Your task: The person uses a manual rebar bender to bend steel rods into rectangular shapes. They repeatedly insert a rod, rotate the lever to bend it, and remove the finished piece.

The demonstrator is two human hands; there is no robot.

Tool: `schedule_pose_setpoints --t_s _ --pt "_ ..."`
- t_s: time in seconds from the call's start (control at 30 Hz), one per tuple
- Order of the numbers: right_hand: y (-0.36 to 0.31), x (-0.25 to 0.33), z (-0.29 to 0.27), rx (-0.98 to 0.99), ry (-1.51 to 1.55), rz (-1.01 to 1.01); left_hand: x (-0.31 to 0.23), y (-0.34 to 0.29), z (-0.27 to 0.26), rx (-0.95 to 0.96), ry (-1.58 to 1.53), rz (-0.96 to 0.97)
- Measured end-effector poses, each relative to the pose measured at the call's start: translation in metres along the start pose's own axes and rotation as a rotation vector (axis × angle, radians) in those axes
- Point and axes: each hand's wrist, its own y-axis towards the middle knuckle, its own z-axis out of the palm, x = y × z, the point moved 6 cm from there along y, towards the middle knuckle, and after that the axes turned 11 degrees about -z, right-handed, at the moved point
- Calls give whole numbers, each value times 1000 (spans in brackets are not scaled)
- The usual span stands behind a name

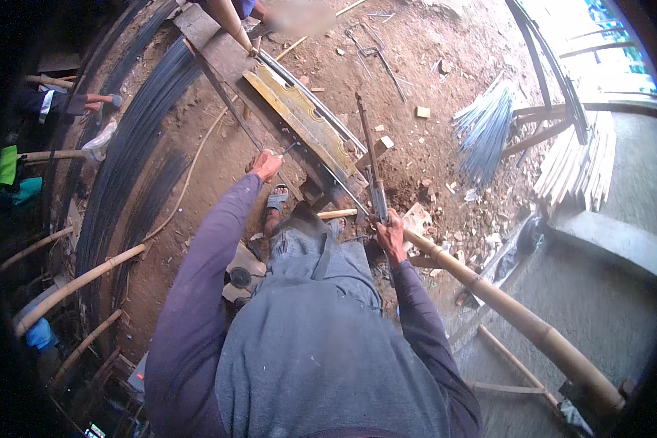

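Observation:
My left hand (266,165) is closed around something slim beside the bench; a short thin dark metal end sticks out toward the bench. What lies inside the fist is hidden. My right hand (390,233) grips the near end of a long rusty metal bar (367,135) that points away from me past the bench's end. Between my hands runs a narrow bench with a worn yellow plank (299,120) on top. Thin steel rods (270,62) lie along the plank's right side, and one rod's end (354,198) reaches close to my right hand.
Dark steel rods (142,109) lie bundled at left, with another bundle (485,131) at right. A bamboo pole (511,306) slants across the lower right beside concrete (598,292). Another person's arm (259,11) shows at the bench's far end; another person's foot (109,101) is at left.

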Motion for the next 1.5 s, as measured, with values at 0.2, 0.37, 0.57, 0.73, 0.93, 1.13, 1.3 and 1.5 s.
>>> schedule_pose_setpoints --t_s 0.2,0.37,0.57,0.73,0.93,1.13,1.3,1.5 --pt "-21 -25 -15 -79 -33 -31 -7 3 5 108 -108 314" --pt "-27 -44 -82 20 -90 -55 -9 2 2 82 -136 18" --pt "14 -58 -169 183 -597 -108 -44 0 -9 -212 -68 70" --pt "72 -62 -196 393 -795 -446 -40 5 4 -278 -126 -32" --pt "154 -71 -179 579 -806 -645 -40 0 6 -288 -197 -65" --pt "206 -68 -162 610 -863 -739 -40 -2 7 -240 -254 -160" --pt "223 -58 -155 615 -850 -818 -36 10 10 -305 -228 -70" --pt "232 -56 -152 610 -841 -888 -34 11 14 -387 -262 -110"
